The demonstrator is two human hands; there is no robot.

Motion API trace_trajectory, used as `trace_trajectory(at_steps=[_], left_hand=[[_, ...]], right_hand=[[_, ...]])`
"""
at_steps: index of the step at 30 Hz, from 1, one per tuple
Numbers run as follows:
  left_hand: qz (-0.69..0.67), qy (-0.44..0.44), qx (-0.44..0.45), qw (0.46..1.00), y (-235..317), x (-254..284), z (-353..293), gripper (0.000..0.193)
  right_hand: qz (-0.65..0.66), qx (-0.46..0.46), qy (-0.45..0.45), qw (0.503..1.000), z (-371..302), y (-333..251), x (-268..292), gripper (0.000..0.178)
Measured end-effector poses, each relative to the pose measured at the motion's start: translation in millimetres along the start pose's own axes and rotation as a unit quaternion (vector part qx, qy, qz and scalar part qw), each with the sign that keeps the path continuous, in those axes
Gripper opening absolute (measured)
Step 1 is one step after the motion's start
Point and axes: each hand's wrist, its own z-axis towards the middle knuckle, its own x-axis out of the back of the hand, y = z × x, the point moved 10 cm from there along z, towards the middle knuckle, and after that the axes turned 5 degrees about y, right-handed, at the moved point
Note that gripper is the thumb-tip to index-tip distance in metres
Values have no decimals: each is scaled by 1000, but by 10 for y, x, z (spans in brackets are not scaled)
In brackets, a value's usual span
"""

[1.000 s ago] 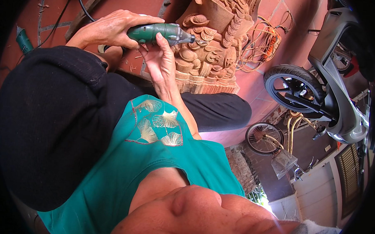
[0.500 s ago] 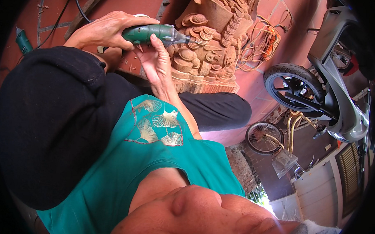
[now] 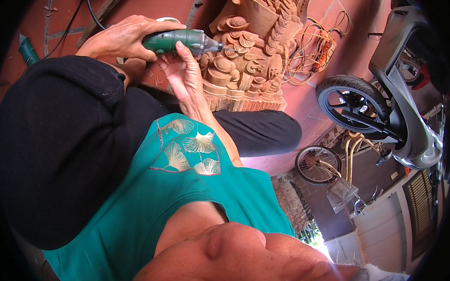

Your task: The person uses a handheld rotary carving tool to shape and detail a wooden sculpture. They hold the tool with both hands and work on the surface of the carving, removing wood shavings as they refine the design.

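Note:
A green rotary tool (image 3: pixel 169 41) with a grey nose and a thin bit points right, toward a carved wooden sculpture (image 3: pixel 245 67). My left hand (image 3: pixel 120 37) wraps round the tool's rear end. Under its front half is my right hand (image 3: pixel 186 79), its thumb pressed along the body near the nose and its palm partly showing. The bit tip is over the sculpture's rounded, coin-like relief; whether it touches the wood, I cannot tell. The sculpture's flat base (image 3: pixel 246 104) stands just beyond my right knee.
A second green tool (image 3: pixel 27 49) lies at the far left, near dark cables. A wooden bar (image 3: pixel 105 10) rests on the red tiles. Tangled orange cord (image 3: pixel 299 69) lies right of the sculpture. Further right stand a motorbike (image 3: pixel 352 105) and a bicycle (image 3: pixel 318 165).
Both hands and the rotary tool have shifted slightly to the left, drawing the bit back a little across the sculpture. The grip looks the same.

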Motion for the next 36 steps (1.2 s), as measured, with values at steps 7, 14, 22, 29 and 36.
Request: trace_trajectory(at_steps=[7, 14, 22, 29, 36], left_hand=[[-2, -11, 39, 999, -60, 12, -50, 86], [-6, -16, 54, 998, -99, -15, -56, 89], [-3, -14, 77, 997, -149, -13, -73, 89], [-3, -18, 79, 997, -143, -1, -66, 90], [-5, -11, 76, 997, -199, -7, -81, 91]], right_hand=[[1, -12, -1, 1000, 16, 44, -4, 40], [-4, -15, -12, 1000, 40, 52, 9, 41], [-10, -14, -16, 1000, 73, 72, 30, 42], [-8, -17, -22, 1000, 108, 76, 41, 41], [-12, -17, -23, 1000, 119, 71, 38, 41]])
